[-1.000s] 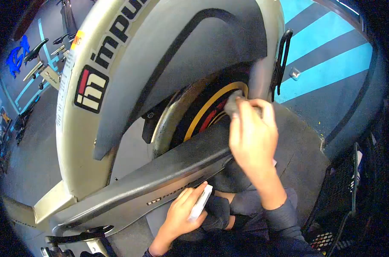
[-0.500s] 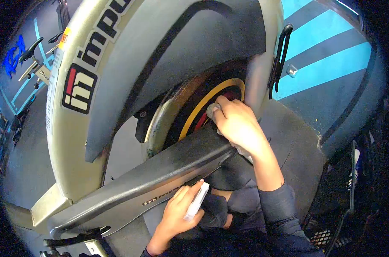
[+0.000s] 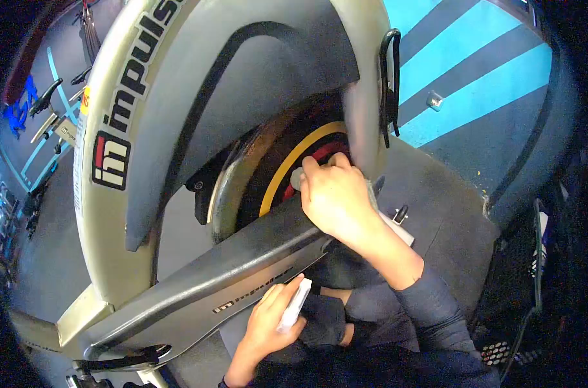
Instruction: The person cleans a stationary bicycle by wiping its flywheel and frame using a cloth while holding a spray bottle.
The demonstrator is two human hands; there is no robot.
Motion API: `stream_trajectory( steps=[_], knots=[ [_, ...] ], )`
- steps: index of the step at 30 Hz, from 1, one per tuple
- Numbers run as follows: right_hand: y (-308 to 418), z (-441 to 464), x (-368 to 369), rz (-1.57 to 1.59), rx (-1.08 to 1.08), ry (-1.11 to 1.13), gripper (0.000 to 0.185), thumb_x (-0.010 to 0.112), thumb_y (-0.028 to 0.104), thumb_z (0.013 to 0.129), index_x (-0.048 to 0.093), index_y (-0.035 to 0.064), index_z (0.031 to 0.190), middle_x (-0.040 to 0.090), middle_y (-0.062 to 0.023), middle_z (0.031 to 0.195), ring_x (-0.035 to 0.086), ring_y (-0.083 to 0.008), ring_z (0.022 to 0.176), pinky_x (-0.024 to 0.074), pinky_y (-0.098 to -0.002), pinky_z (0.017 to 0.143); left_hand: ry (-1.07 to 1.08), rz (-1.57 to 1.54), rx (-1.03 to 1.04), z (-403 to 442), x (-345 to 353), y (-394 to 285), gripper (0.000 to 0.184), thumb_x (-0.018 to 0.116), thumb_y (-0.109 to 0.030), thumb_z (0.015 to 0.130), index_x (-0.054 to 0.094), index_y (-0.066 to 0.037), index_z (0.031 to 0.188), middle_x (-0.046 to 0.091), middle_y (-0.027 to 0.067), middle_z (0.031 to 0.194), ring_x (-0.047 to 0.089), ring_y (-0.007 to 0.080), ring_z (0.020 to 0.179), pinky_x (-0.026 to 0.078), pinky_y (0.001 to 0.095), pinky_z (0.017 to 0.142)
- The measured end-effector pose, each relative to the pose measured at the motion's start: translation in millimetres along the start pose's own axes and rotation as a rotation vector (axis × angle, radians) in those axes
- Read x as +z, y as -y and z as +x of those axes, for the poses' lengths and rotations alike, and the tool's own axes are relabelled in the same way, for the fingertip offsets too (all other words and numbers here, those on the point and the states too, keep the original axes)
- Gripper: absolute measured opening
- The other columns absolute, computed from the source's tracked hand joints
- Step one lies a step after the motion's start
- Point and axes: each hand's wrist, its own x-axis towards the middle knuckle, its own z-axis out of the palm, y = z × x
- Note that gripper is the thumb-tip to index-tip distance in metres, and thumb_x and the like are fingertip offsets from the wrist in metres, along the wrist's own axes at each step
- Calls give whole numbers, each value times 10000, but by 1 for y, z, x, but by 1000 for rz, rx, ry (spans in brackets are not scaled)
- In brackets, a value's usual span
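At the lower centre, my left hand (image 3: 268, 323) is wrapped round a small white object (image 3: 294, 305), in front of the dark lower cover (image 3: 203, 278) of an exercise bike. My right hand (image 3: 336, 194) is closed on a grey cloth (image 3: 298, 179), of which only a bit shows at the fingertips. It reaches over the cover to the flywheel (image 3: 287, 145), which is black with a yellow ring and red parts. The pale frame (image 3: 103, 226) and grey guard (image 3: 242, 84) curve above and left of the wheel.
Another bike (image 3: 58, 123) stands at the far left. A black looped bracket (image 3: 390, 84) is fixed to the frame's right side. Blue stripes (image 3: 475, 84) mark the upper right. A black mesh chair or basket (image 3: 533, 284) is at the right edge.
My right hand with the cloth has moved left and down onto the wheel, near its red parts. The bike sits further left in view. My left hand still holds the white object.
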Motion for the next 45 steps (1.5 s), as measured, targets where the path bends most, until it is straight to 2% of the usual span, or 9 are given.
stream_trajectory(
  steps=[17,20,23,27,29,31,36,39,45],
  knots=[
    [-6,18,-10,370,209,252,267,482,221,913,610,-2,987,635,-279,866,624,-418,896,474,-486,807,8,-36,13,0,-3,3,750,654,-66,608,469,-32,1334,532,161,881,549,338,798,469,388,751],
    [-2,15,-19,568,302,342,353,524,238,920,599,-23,1147,635,-278,1083,615,-348,1062,452,-403,924,11,-18,9,-1,-3,2,749,660,-65,612,467,-29,1334,536,163,882,551,336,800,468,387,753],
    [-2,5,-23,1561,530,104,308,523,219,962,579,-10,1160,612,-49,1070,539,-108,993,426,-251,872,-6,-20,19,-4,-4,5,747,663,-64,617,464,-30,1336,534,162,882,550,336,800,467,390,755],
    [8,-8,-39,1125,229,-312,207,478,164,980,563,3,1079,603,-60,979,541,-107,935,434,-272,866,38,-47,-20,-6,-10,3,775,694,-73,636,441,-53,1369,550,156,944,559,347,894,478,405,806],
    [12,-15,-44,787,211,-444,184,510,100,922,584,13,1067,633,-146,1033,586,-254,1001,431,-355,899,38,-45,1,-7,-10,5,786,700,-75,633,437,-55,1373,551,157,956,556,349,902,475,409,817],
    [9,-12,-46,188,-180,-647,249,575,80,837,596,22,1078,633,-145,1122,563,-320,1070,422,-403,895,43,-45,-17,-6,-11,5,791,703,-77,630,435,-53,1374,553,159,967,556,350,911,474,410,825],
    [0,2,-3,-335,-178,-367,164,570,152,791,603,35,901,648,-102,979,555,-238,998,414,-363,764,44,-41,-13,-8,-11,5,800,712,-81,621,435,-44,1370,562,162,992,560,352,921,477,407,835],
    [2,4,13,-433,-66,-214,99,559,147,780,615,69,801,653,-97,702,594,-220,808,387,-341,775,44,-55,-19,-8,-11,5,801,709,-79,617,437,-40,1369,565,167,995,563,355,918,480,406,831],
    [2,11,22,-387,-56,-83,103,558,121,789,608,38,823,626,-113,626,607,-268,687,402,-387,743,38,-72,-4,-7,-12,4,795,698,-68,614,442,-40,1366,568,171,977,565,358,906,482,403,826]
  ],
)
